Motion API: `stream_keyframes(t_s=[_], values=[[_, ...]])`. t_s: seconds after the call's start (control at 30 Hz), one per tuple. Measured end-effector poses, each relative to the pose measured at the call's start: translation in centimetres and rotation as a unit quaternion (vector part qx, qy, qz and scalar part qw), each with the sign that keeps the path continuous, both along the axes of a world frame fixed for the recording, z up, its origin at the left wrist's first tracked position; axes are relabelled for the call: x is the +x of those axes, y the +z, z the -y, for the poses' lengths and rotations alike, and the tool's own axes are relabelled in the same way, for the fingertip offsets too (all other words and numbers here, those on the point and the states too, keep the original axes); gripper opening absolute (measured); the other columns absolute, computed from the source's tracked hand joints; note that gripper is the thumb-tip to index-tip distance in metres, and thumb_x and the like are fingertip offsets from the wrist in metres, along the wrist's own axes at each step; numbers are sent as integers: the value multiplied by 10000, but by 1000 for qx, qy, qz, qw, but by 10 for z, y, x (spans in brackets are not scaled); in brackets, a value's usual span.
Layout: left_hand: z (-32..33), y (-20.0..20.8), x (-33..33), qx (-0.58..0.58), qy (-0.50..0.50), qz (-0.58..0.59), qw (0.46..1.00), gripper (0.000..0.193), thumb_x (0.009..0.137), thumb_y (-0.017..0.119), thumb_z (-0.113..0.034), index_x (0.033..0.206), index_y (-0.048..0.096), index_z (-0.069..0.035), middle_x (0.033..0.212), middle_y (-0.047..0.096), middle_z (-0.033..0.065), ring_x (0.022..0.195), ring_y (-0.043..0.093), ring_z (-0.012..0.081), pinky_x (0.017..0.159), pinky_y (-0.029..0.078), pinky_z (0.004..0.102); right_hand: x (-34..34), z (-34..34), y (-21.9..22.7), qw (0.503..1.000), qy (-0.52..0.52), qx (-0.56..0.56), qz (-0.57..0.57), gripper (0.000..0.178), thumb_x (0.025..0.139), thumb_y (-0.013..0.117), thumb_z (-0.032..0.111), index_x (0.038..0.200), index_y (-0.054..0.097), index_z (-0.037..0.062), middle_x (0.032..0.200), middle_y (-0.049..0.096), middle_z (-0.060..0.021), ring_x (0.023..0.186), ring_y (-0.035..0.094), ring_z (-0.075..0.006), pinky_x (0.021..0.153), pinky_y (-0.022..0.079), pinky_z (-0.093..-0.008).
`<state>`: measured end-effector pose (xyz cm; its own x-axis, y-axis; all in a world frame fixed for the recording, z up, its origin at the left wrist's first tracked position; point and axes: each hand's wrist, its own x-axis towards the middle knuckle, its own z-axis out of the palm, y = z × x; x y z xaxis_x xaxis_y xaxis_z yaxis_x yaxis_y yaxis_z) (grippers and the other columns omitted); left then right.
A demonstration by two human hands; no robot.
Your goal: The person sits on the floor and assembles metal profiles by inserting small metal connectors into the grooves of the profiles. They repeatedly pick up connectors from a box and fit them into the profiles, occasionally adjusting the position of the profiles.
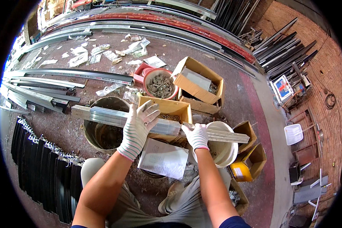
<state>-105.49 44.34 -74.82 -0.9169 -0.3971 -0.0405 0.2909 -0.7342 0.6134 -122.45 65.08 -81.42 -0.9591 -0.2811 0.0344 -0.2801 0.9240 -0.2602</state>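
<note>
A paper sheet (163, 159) lies near me; my right grip (196, 135) clasps the pale strips (230, 137) above a white bucket (229, 154), my left grip (138, 125) spreads wide over them, and beyond sits a reddish basin (159, 70) of small hardware (160, 86)

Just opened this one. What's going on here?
A person in striped gloves is handling long metal strips. The right hand grips them, while the left hand is open above them, fingers spread; whether it touches them is hard to tell. The strips extend across, above a dark bucket, a box and a white bucket. A sheet of paper lies nearer the person.
</note>
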Motion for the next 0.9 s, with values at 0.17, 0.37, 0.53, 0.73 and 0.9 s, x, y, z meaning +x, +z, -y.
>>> stream_keyframes(t_s=[0.17,0.37,0.53,0.73,0.9], values=[[5,3,7,-28,-4,4,1000,783,1021,349,-661,1489,405,-36,1420,550,152,1309,511,285,1126,372,435,-6,-8,-13,994,99,-54,-9,275,947,590,266,1082,678,44,1145,622,-250,985,653,-417,886,529,-492],[6,-3,-2,-29,-22,8,999,759,1031,332,-648,1478,430,-42,1399,569,140,1292,524,282,1120,373,436,-20,-36,-13,982,171,-70,-26,297,929,518,137,1180,643,41,1194,643,-241,1076,629,-411,947,513,-461],[-18,8,-3,-47,32,44,997,607,1053,399,-528,1396,511,-41,1364,597,146,1266,543,286,1105,375,450,-30,-144,37,953,159,-228,-122,301,946,604,163,1216,641,37,1160,671,-249,1095,644,-389,975,507,-428],[-27,-16,8,-201,59,151,966,309,1026,573,-352,1120,667,-73,1027,700,37,925,627,114,828,466,266,19,-382,-3,981,-128,-134,52,266,954,596,264,1065,738,68,1020,721,-219,986,686,-392,909,541,-419],[-49,-25,6,-231,24,174,957,324,1002,612,-389,1014,694,-75,796,668,-6,673,541,78,598,354,231,110,-498,-128,947,-220,111,207,321,905,599,333,1071,727,90,1076,702,-240,996,684,-399,914,541,-456]])
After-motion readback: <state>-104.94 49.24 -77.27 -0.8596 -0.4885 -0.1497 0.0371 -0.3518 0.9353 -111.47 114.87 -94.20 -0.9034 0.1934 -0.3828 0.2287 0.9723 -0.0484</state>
